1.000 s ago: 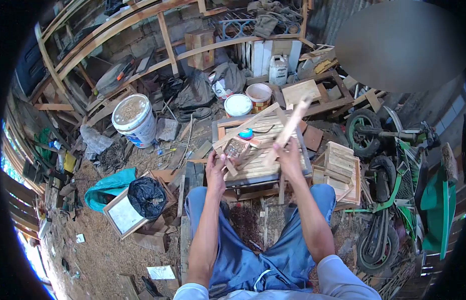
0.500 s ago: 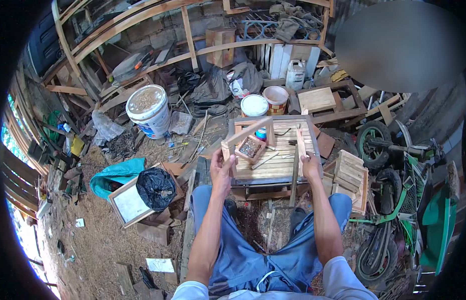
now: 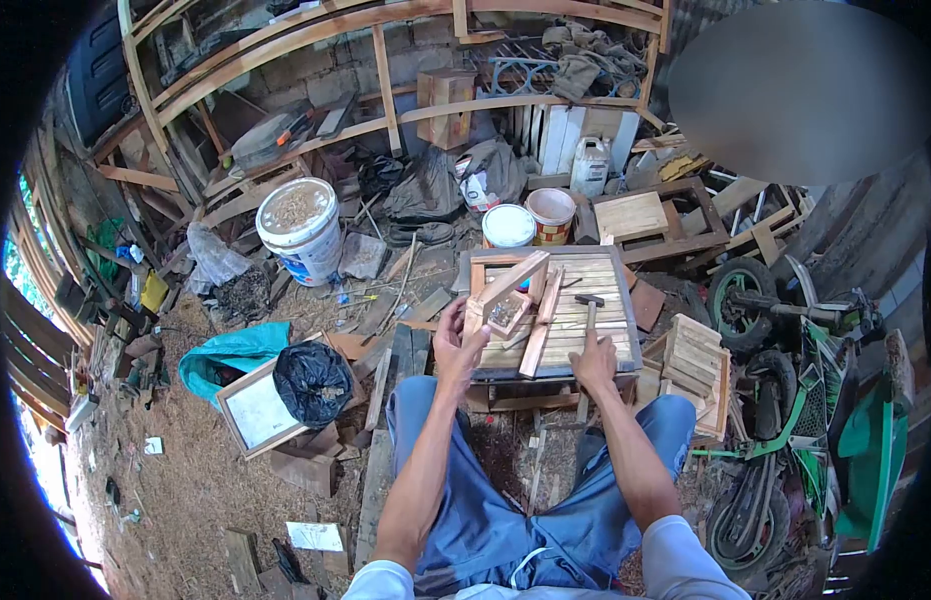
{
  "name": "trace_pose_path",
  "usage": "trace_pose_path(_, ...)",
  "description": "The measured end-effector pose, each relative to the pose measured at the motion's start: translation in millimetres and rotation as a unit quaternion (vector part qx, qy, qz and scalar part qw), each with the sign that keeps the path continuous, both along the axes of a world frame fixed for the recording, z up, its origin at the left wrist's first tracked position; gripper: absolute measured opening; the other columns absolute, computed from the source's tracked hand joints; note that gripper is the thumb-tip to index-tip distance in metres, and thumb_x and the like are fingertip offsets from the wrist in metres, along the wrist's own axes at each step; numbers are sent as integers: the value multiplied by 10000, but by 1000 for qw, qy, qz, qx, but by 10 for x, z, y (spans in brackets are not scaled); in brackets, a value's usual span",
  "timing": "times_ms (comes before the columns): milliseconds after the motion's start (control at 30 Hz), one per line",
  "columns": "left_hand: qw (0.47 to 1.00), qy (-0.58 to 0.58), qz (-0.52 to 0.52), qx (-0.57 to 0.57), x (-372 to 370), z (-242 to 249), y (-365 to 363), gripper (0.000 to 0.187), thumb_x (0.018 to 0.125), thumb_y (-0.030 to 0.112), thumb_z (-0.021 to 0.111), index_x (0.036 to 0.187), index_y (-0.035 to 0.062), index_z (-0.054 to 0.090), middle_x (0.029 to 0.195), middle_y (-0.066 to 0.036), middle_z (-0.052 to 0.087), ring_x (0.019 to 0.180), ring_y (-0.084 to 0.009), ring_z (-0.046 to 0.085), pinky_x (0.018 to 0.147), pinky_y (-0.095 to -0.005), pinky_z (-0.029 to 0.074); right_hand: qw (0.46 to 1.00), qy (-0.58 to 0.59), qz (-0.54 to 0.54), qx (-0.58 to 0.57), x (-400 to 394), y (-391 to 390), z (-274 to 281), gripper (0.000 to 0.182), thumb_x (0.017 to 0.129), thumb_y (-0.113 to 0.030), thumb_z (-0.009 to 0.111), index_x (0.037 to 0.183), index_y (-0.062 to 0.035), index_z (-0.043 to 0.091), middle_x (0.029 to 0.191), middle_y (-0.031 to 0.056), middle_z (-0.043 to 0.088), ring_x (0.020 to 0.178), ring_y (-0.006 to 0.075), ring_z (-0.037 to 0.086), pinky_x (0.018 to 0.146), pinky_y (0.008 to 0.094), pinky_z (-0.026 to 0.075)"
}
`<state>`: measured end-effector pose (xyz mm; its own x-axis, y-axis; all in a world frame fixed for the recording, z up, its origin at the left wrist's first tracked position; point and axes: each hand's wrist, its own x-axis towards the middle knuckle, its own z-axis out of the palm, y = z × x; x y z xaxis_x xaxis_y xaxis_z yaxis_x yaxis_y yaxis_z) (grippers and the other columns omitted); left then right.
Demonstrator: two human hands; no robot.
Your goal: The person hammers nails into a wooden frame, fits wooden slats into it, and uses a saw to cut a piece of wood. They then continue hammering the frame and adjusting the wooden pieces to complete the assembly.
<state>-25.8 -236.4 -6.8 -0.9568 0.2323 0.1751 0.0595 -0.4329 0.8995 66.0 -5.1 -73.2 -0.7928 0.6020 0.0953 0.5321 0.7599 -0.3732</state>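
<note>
My left hand [image 3: 457, 342] is closed around the near corner of a wooden frame [image 3: 513, 283], which is tilted up over the left part of a small slatted table [image 3: 613, 330]. At the table's front edge, my right hand [image 3: 594, 362] grips a hammer [image 3: 590, 312] by its handle, the head pointing away from me. Between my hands lies a loose wood strip [image 3: 542, 330]. Behind the raised frame sits a small wooden box [image 3: 507, 316] of nails or similar small metal pieces, partly hidden.
A white bucket [image 3: 508, 226] and a patterned bucket [image 3: 551, 212] stand behind the table. Stacked wooden pieces [image 3: 693, 370] and a small green motorbike [image 3: 800, 400] are at right. A black plastic bag [image 3: 313, 385] and large pail [image 3: 300, 235] are at left.
My right hand has let go of the wood strip, now lying on the table, and has moved down and left onto the hammer handle. My left hand still holds the frame.
</note>
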Motion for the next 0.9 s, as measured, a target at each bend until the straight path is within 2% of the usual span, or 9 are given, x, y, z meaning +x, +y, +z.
trace_pose_path(100, 999, 26, 34, -23, 12, 29, 17, 444, 807, 87, 717, 1200, -19, 539, 955, -43, 614, 742, -68, 557, 585, -199, 455, 1000, -10, -23, -19, -17, 41, -129, 647, 772, -94, 661, 1303, 0, 303, 1066, 294, 496, 1018, 448, 517, 869, 501, 441)
trace_pose_path(200, 995, 41, 89, -35, 23, 12, 19, 377, 822, 101, 709, 1153, -15, 571, 871, -13, 603, 689, -59, 537, 570, -201, 431, 992, 50, -80, -85, -16, 141, -95, 461, 778, -2, 529, 1211, 36, 377, 1080, 309, 482, 994, 471, 514, 886, 516, 420)
trace_pose_path(367, 978, -10, 202, -45, -173, -114, -75, 254, 953, 249, 542, 1062, 23, 581, 737, 43, 508, 615, -34, 475, 542, -216, 404, 980, 106, -73, -152, 2, 210, 39, 386, 846, -127, 527, 1177, 61, 459, 1016, 334, 579, 978, 477, 566, 834, 498, 454)
trace_pose_path(467, 983, -36, 173, 52, -389, -387, -218, 276, 961, 264, 532, 1099, 27, 567, 820, 19, 554, 708, -53, 528, 603, -227, 434, 966, 203, -63, -150, 70, 63, 401, 380, 877, -176, 538, 1177, 45, 467, 946, 318, 601, 944, 462, 580, 790, 512, 446)
trace_pose_path(500, 985, -74, 140, 75, -442, -479, -267, 327, 963, 308, 528, 1146, 37, 538, 950, -19, 586, 842, -103, 570, 711, -263, 466, 956, 253, -52, -136, 85, 24, 477, 352, 913, -208, 530, 1177, 18, 479, 924, 292, 609, 924, 450, 585, 766, 501, 435)
trace_pose_path(600, 976, -141, 41, 160, -463, -553, -429, 361, 959, 336, 527, 1176, 48, 510, 1044, -46, 587, 930, -161, 577, 800, -295, 471, 935, 328, -3, -132, 158, -141, 722, 300, 934, -199, 508, 1160, -2, 495, 920, 264, 615, 893, 447, 586, 763, 479, 436)
trace_pose_path(733, 979, -176, 10, 99, -382, -491, -576, 342, 956, 333, 530, 1165, 63, 511, 1044, -48, 584, 952, -182, 575, 829, -338, 468, 916, 380, 76, -100, 190, -311, 768, 298, 948, -211, 496, 1151, 7, 493, 833, 224, 592, 778, 400, 573, 720, 438, 440)
trace_pose_path(800, 985, -164, -51, -4, -300, -498, -608, 277, 924, 178, 593, 1163, 55, 527, 994, -46, 586, 868, -132, 573, 694, -302, 517, 915, 357, 97, -163, 277, -445, 863, 308, 950, -224, 496, 1156, 5, 492, 822, 210, 578, 750, 368, 564, 701, 423, 439)
trace_pose_path(900, 990, -119, -58, -48, -134, -557, -555, 316, 899, 67, 594, 1196, 32, 491, 1072, -83, 571, 914, -179, 605, 739, -304, 574, 925, 308, 129, -181, 427, -632, 959, 324, 953, -243, 493, 1167, 0, 490, 814, 187, 570, 727, 323, 558, 682, 404, 439)
